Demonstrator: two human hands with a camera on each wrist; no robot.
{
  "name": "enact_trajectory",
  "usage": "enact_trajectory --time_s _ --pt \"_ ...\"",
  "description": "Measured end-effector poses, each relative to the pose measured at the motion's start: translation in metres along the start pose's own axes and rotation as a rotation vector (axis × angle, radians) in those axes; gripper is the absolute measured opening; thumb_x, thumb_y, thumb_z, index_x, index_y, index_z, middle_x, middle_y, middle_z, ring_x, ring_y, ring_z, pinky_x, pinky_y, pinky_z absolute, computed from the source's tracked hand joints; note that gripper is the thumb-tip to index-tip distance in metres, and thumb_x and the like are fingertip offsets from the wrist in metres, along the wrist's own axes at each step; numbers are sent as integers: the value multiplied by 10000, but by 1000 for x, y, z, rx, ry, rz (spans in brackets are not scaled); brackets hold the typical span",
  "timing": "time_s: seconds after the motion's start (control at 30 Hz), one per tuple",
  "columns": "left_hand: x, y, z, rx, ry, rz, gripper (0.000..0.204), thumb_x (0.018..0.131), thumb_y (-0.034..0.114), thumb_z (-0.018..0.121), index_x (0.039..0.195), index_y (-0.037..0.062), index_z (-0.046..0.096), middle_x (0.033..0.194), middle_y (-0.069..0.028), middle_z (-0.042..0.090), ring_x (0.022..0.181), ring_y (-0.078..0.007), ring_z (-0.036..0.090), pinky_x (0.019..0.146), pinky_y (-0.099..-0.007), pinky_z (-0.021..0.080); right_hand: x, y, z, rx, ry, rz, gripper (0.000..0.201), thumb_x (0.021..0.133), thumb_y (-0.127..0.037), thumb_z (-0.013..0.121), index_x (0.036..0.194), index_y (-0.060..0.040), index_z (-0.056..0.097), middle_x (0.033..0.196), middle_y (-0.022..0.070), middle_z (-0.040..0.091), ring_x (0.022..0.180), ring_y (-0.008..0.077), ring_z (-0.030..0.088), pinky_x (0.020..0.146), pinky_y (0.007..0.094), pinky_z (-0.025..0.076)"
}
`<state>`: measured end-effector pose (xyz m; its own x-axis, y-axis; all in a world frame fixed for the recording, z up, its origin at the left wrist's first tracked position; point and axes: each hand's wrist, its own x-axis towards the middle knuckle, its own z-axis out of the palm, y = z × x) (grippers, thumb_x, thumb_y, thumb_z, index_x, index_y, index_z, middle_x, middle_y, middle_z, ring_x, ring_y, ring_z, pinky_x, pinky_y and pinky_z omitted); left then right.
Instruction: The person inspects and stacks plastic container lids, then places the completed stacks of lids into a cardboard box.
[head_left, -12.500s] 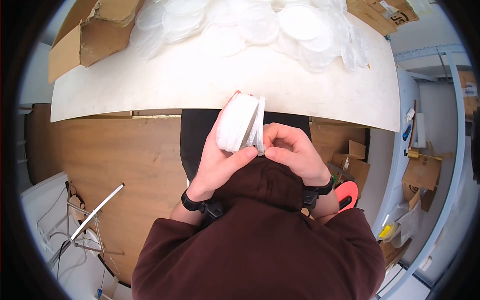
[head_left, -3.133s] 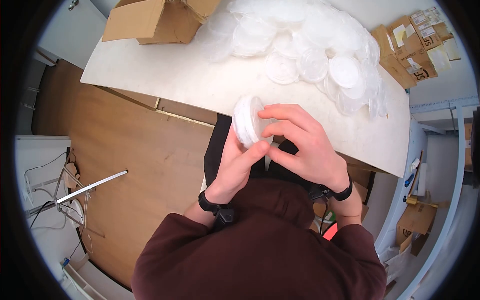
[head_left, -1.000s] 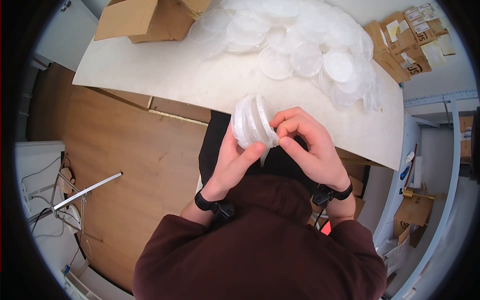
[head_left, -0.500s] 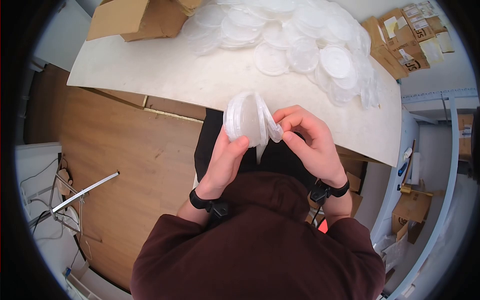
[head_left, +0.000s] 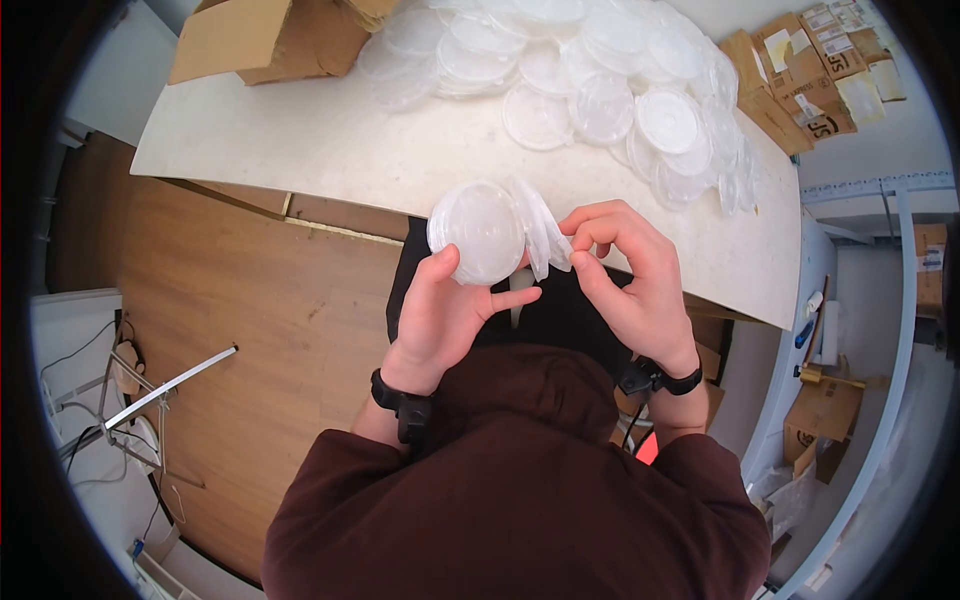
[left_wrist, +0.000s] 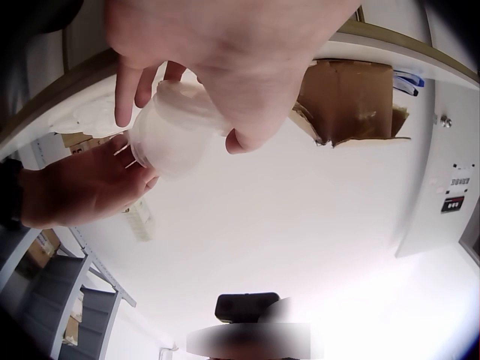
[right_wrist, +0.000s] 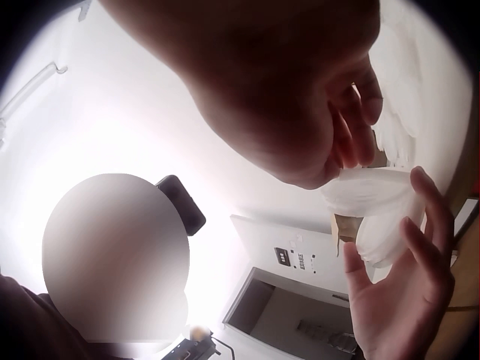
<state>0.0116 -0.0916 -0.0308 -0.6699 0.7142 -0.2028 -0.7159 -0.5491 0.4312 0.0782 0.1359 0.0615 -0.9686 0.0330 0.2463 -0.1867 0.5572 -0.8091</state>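
Note:
Above the lap, by the table's front edge, my left hand [head_left: 435, 325] holds a short stack of round translucent plastic lids [head_left: 478, 235], with the thumb at the near rim. The stack's flat face is tilted up towards the head camera. Several more lids [head_left: 541, 232] lean away from its right side like a fan. My right hand [head_left: 638, 280] pinches the lower right edge of these leaning lids between thumb and fingers. The right wrist view shows the lids [right_wrist: 367, 193] spread apart between both hands. Part of the left fingers is hidden behind the stack in the head view.
A broad heap of similar lids [head_left: 600, 50] covers the back of the white table [head_left: 300, 140]. An opened cardboard box [head_left: 265, 42] stands at the back left. More cartons [head_left: 795, 85] are at the back right, and a metal-framed stand [head_left: 170, 385] is on the left.
The stack has turned from edge-on to face up and shifted slightly left. The right hand, earlier spread over the stack's face, now pinches lids at the edge, which have separated further from the stack.

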Motion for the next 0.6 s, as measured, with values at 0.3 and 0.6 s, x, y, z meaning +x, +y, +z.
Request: enact_trajectory --time_s 0.3,0.6 --pt "3 1 -4 -32 -91 -77 923 1046 545 738 1743 67 367 1700 -225 504 1511 -460 576 1100 -612 637 -3 -1 -11 -168 54 -93 163 923 53 770 1052 -20 703 1143 139 786 985 309 770 856 387 613" --pt "7 1 -7 -136 -90 -22 1004 984 537 821 1772 128 350 1748 -215 464 1485 -396 590 1109 -551 578 6 -1 -34 -204 129 -92 140 924 51 752 1037 -23 714 1130 137 796 987 282 774 858 380 605"
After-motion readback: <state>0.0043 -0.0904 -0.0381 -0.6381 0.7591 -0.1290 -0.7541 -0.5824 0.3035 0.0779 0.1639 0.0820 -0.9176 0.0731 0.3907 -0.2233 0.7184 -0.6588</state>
